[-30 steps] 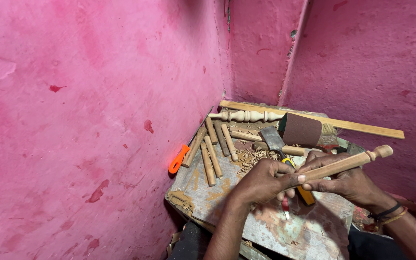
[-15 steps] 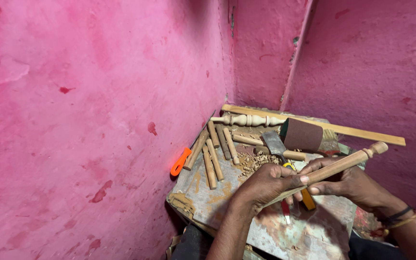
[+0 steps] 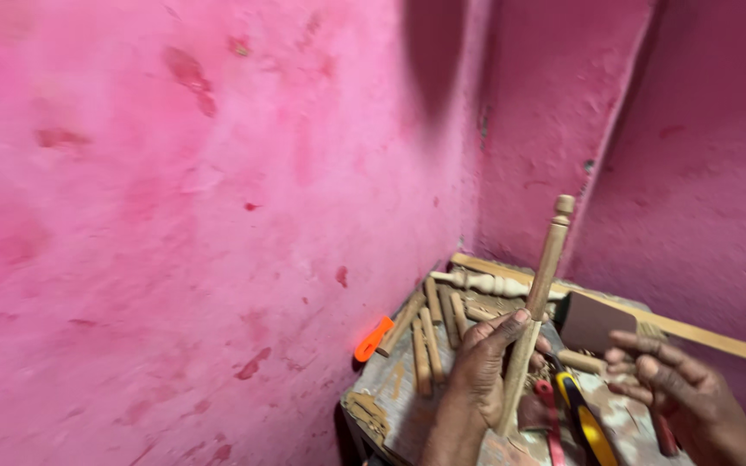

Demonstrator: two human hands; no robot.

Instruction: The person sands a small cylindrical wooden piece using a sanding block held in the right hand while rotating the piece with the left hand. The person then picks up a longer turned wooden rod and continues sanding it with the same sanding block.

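While the left hand (image 3: pixel 485 367) wraps its fingers around the lower half of a long pale turned wooden spindle (image 3: pixel 535 311), holding it nearly upright with the knobbed end pointing up, the right hand (image 3: pixel 675 393) hangs just beside it with fingers loosely spread, gripping nothing. That spindle looks light and stiff to me, dry bare wood so not slippery, though the thin neck near the knob could probably snap if knocked. Grabbing the thicker straight shaft, like the hand does now, seems the safest spot. Its bottom end sits down near the scuffed grey wooden worktable (image 3: pixel 386 406). Right by the hands lie a yellow-and-black handled tool (image 3: pixel 584 423) and a red-handled tool (image 3: pixel 550 423). Further back there's a row of plain wooden dowels (image 3: pixel 429 341), an orange plastic piece (image 3: pixel 373 339) at the table edge, a dark brown block (image 3: pixel 593 324), a white carved baluster (image 3: pixel 481 282), and then the pink plastered wall (image 3: pixel 218 216).
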